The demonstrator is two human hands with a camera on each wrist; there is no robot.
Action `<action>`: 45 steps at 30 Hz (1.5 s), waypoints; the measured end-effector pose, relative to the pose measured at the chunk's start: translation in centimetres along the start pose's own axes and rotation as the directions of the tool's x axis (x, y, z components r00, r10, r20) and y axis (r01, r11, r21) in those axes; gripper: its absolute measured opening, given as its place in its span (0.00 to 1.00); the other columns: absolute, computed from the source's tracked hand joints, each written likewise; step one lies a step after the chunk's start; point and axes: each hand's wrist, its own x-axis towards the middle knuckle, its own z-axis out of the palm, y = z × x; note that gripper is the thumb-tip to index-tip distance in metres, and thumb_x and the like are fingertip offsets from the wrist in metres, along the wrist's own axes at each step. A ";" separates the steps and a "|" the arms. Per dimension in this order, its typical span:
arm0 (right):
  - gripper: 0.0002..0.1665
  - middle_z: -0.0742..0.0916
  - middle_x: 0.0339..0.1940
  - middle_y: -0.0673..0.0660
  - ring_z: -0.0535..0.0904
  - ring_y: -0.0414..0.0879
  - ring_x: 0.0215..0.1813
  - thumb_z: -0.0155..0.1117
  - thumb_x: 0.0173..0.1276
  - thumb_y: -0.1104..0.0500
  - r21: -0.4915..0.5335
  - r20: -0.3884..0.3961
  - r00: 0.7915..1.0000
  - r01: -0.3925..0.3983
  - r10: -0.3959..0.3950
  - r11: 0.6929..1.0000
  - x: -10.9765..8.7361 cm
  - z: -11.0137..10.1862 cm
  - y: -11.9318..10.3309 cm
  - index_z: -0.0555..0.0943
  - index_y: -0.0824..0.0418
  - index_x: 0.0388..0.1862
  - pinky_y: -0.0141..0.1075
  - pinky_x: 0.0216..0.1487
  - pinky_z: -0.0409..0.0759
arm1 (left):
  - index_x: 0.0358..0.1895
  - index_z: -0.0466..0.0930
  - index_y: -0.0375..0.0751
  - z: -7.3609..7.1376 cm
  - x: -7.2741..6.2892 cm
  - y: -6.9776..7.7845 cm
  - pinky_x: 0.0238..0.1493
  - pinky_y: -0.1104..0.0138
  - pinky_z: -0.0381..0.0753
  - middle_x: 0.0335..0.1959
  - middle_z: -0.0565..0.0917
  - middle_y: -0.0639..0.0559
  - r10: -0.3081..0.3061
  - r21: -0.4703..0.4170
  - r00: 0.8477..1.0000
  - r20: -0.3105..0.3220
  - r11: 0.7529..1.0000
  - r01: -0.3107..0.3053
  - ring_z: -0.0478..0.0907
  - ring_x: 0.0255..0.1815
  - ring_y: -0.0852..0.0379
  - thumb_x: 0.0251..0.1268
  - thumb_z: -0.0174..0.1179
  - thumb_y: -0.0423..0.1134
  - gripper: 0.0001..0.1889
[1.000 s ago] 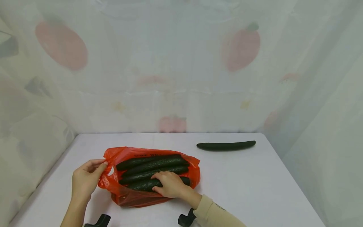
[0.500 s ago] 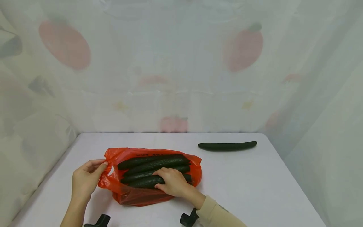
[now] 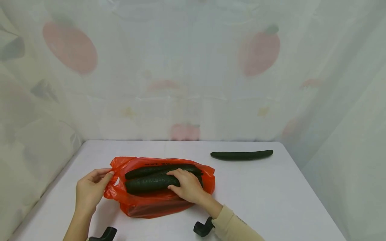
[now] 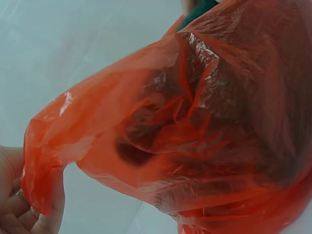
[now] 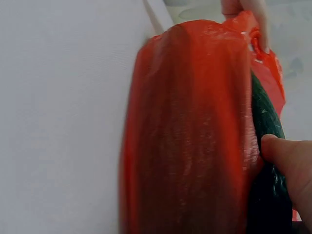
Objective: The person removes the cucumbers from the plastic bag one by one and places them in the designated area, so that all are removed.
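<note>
A thin red plastic bag lies on the white table with its mouth facing up, dark green cucumbers inside. My left hand pinches the bag's left end by its handle. In the left wrist view that hand has the crumpled film between thumb and fingers. Inside the mouth, my right hand grips one cucumber near its right part; this cucumber sits over others and partly hides them. Behind it shows another cucumber. The right wrist view shows the thumb on the held cucumber.
One more cucumber lies alone near the table's far edge, right of the bag. Behind the table hangs a pale curtain with faded fruit prints. Black wrist fittings show below both hands.
My right hand has shifted slightly right and away from me, and the gripped cucumber has risen over its neighbours. The left hand keeps the bag's end nearly in place.
</note>
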 end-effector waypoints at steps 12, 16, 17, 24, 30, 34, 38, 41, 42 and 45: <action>0.25 0.80 0.49 0.44 0.77 0.38 0.50 0.65 0.61 0.48 0.087 -0.072 0.997 0.003 0.004 0.996 0.8 -1.6 -0.6 0.74 0.49 0.57 0.33 0.52 0.76 | 0.46 0.81 0.40 0.0 0.1 -0.1 0.24 0.74 0.78 0.23 0.81 0.67 0.003 -0.003 1.000 -0.001 1.000 -0.003 0.76 0.25 0.68 0.59 0.59 0.53 0.21; 0.26 0.80 0.50 0.43 0.76 0.37 0.51 0.64 0.61 0.47 0.091 -0.065 0.998 0.009 -0.003 0.996 1.2 -2.2 -1.5 0.73 0.48 0.58 0.33 0.51 0.76 | 0.45 0.81 0.41 0.0 0.1 -0.1 0.23 0.74 0.78 0.23 0.81 0.67 0.008 -0.006 1.000 -0.006 1.000 -0.008 0.76 0.25 0.68 0.59 0.59 0.53 0.20; 0.26 0.80 0.50 0.43 0.75 0.37 0.52 0.64 0.61 0.47 0.091 -0.062 0.998 0.008 -0.003 0.996 1.4 -2.4 -1.7 0.73 0.48 0.58 0.33 0.51 0.76 | 0.45 0.81 0.40 0.0 0.1 -0.1 0.23 0.74 0.78 0.23 0.81 0.67 0.010 -0.009 1.000 -0.008 1.000 -0.010 0.76 0.25 0.68 0.59 0.59 0.52 0.20; 0.27 0.80 0.52 0.44 0.75 0.37 0.53 0.64 0.61 0.47 0.080 -0.078 0.995 0.064 -0.057 0.995 2.2 -3.2 -3.4 0.73 0.48 0.58 0.31 0.52 0.75 | 0.46 0.81 0.38 -0.2 0.0 -0.1 0.22 0.73 0.78 0.21 0.79 0.68 0.026 -0.021 0.999 -0.023 0.999 -0.026 0.76 0.23 0.68 0.61 0.59 0.44 0.15; 0.26 0.80 0.52 0.43 0.75 0.37 0.52 0.64 0.61 0.46 0.052 -0.127 0.982 0.144 -0.137 0.988 3.0 -4.0 -4.8 0.73 0.48 0.58 0.29 0.52 0.74 | 0.46 0.81 0.39 -0.3 -0.1 0.0 0.22 0.71 0.78 0.22 0.80 0.67 0.023 0.001 0.999 -0.033 1.000 -0.023 0.75 0.23 0.67 0.61 0.57 0.40 0.13; 0.26 0.81 0.49 0.44 0.76 0.37 0.49 0.64 0.61 0.47 0.047 -0.156 0.969 0.201 -0.192 0.978 3.6 -5.0 -5.7 0.73 0.49 0.58 0.27 0.50 0.74 | 0.44 0.82 0.42 -0.4 -0.1 0.1 0.22 0.71 0.76 0.26 0.82 0.60 0.036 0.061 0.997 -0.065 0.998 -0.032 0.73 0.24 0.69 0.61 0.58 0.47 0.15; 0.25 0.81 0.47 0.45 0.76 0.36 0.47 0.63 0.61 0.48 0.052 -0.169 0.957 0.248 -0.236 0.967 3.8 -6.1 -6.6 0.73 0.49 0.58 0.25 0.48 0.74 | 0.45 0.81 0.42 -0.4 -0.1 0.0 0.22 0.71 0.75 0.32 0.82 0.54 0.043 0.083 0.996 -0.073 0.996 -0.037 0.72 0.24 0.68 0.61 0.56 0.54 0.20; 0.26 0.81 0.48 0.45 0.76 0.36 0.49 0.63 0.61 0.48 0.059 -0.164 0.953 0.268 -0.256 0.962 3.7 -6.9 -7.1 0.73 0.49 0.58 0.26 0.51 0.73 | 0.46 0.81 0.41 -0.4 -0.2 -0.2 0.23 0.72 0.75 0.30 0.80 0.63 0.082 0.069 0.995 -0.059 0.995 -0.078 0.72 0.26 0.70 0.61 0.57 0.52 0.19; 0.26 0.81 0.49 0.45 0.76 0.36 0.50 0.63 0.61 0.48 0.053 -0.161 0.952 0.273 -0.261 0.961 3.6 -7.1 -7.3 0.73 0.49 0.58 0.26 0.51 0.73 | 0.46 0.81 0.41 -0.4 -0.2 -0.3 0.23 0.73 0.75 0.30 0.79 0.68 0.103 0.064 0.993 -0.053 0.993 -0.100 0.72 0.27 0.71 0.61 0.58 0.51 0.18; 0.26 0.80 0.50 0.45 0.75 0.37 0.51 0.64 0.61 0.48 0.032 -0.159 0.947 0.287 -0.279 0.957 3.4 -8.0 -7.7 0.73 0.48 0.58 0.27 0.52 0.73 | 0.47 0.80 0.41 -0.3 -0.3 -0.4 0.23 0.73 0.75 0.29 0.75 0.78 0.170 0.047 0.985 -0.039 0.985 -0.168 0.71 0.29 0.73 0.60 0.59 0.47 0.16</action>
